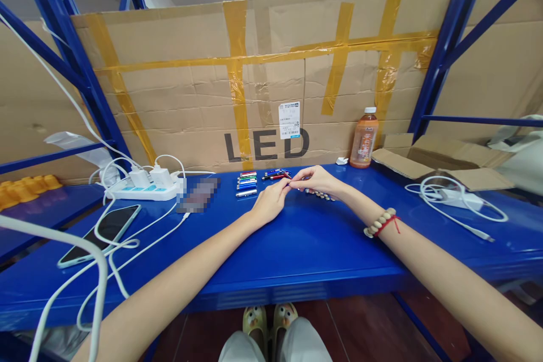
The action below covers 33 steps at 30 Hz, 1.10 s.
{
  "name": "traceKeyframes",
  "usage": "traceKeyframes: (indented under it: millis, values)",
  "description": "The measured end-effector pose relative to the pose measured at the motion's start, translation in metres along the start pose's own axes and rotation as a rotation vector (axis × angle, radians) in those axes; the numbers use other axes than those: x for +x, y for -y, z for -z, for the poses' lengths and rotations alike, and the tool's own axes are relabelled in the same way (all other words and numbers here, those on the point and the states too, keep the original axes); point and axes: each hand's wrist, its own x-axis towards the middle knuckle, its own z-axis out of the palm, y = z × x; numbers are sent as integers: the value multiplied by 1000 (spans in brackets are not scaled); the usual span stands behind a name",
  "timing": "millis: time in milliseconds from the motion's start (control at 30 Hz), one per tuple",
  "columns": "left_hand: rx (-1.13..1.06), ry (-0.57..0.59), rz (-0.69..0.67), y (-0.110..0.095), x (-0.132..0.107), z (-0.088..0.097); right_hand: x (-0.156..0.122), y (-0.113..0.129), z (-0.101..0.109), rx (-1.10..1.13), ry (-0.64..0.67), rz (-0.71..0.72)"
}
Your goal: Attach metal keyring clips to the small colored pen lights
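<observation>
My left hand (270,201) and my right hand (316,180) meet over the middle of the blue table, fingertips together. Both are closed in a pinch; what lies between the fingers is hidden or too small to name. Left of them is a neat row of pens (246,184) in several colours. Just behind the fingertips lies a loose pile of pens (275,173), blue and red among them. Partly covered by my right hand, several small silvery pieces (321,195) rest on the table. A beaded bracelet with red string (380,223) circles my right wrist.
A white power strip (142,189) with chargers and cables is at left, beside a phone (102,232) and a blurred-out item (198,195). At right stand a drink bottle (363,138), an open cardboard box (441,161) and a coiled white cable (458,198). Cardboard (190,102) walls the back.
</observation>
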Motion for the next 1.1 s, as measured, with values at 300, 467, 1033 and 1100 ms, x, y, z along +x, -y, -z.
traceKeyframes:
  millis: [300, 467, 1033, 1100]
  values:
    - [56, 7, -28, -4, -1, 1, 1, -1, 5, -30, -29, -59]
    - [26, -5, -27, -5, -2, 3, -1, 0, 4, 37, 5, -108]
    - [47, -87, 73, -4, 0, 1, 6, -8, 0, -29, -105, 96]
    - [31, -93, 84, -3, 1, 1, 7, -10, 0, 3, -69, 166]
